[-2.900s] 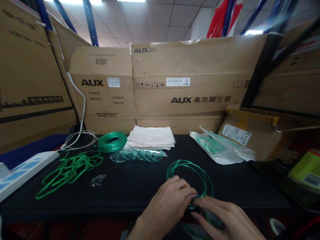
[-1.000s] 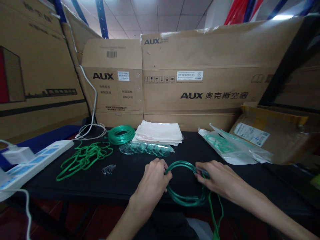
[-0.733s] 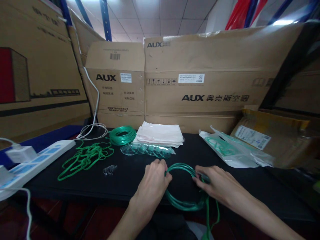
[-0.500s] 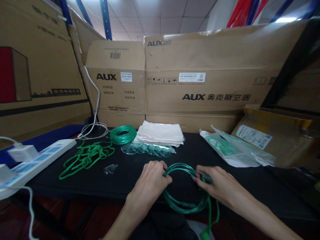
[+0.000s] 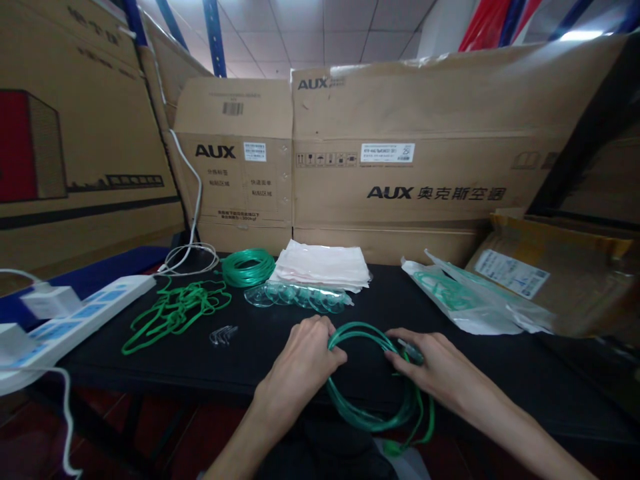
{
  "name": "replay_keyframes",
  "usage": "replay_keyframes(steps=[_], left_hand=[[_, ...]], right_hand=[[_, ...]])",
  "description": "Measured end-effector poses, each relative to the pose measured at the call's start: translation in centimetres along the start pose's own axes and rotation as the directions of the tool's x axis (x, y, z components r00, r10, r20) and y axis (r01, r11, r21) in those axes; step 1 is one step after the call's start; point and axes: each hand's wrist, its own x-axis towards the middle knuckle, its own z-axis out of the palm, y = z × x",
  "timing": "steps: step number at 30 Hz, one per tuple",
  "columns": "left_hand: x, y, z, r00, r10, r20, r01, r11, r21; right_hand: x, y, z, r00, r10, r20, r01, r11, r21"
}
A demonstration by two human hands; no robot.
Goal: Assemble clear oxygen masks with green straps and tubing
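Observation:
A coil of green tubing (image 5: 373, 417) hangs over the near edge of the black table (image 5: 250, 353). My left hand (image 5: 305, 360) is closed round the coil's left side. My right hand (image 5: 430, 367) pinches the coil's right side, where a small clear fitting shows between the fingers. A loose end of the tubing dangles below the table edge.
Farther back lie a second green coil (image 5: 247, 267), a tangle of green bands (image 5: 175, 310), clear plastic masks (image 5: 300, 297), a stack of white bags (image 5: 325, 267) and small clear connectors (image 5: 224, 333). A bagged tubing set (image 5: 465, 300) is at the right, a power strip (image 5: 65, 320) at the left. Cardboard boxes (image 5: 400, 160) wall the back.
The coil moved from under my hands at the table's edge to a ring held on both sides. Over the last second the hands barely shifted and the loop sagged lower.

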Motion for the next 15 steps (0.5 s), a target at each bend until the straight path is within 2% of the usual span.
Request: replay_keyframes(steps=[5,7,10,15], left_hand=[[0.2,-0.1,-0.3,1.0,0.008,0.008,-0.008,1.0,0.008],[0.1,-0.2,-0.4,0.999,0.052,0.012,-0.052,0.999,0.005],[-0.2,-0.4,-0.8,0.994,0.11,0.006,-0.109,0.994,-0.006],[-0.8,0.3,-1.2,0.983,0.174,-0.063,-0.172,0.985,0.031]], right_hand=[[0.4,-0.2,-0.4,0.999,-0.001,0.032,-0.002,0.995,0.101],[0.5,0.1,-0.5,1.0,-0.018,0.016,0.015,0.99,0.139],[0.5,0.6,-0.5,1.0,0.02,0.004,-0.02,0.976,0.218],[0.0,1.4,-0.1,0.997,0.046,-0.06,-0.022,0.934,0.358]])
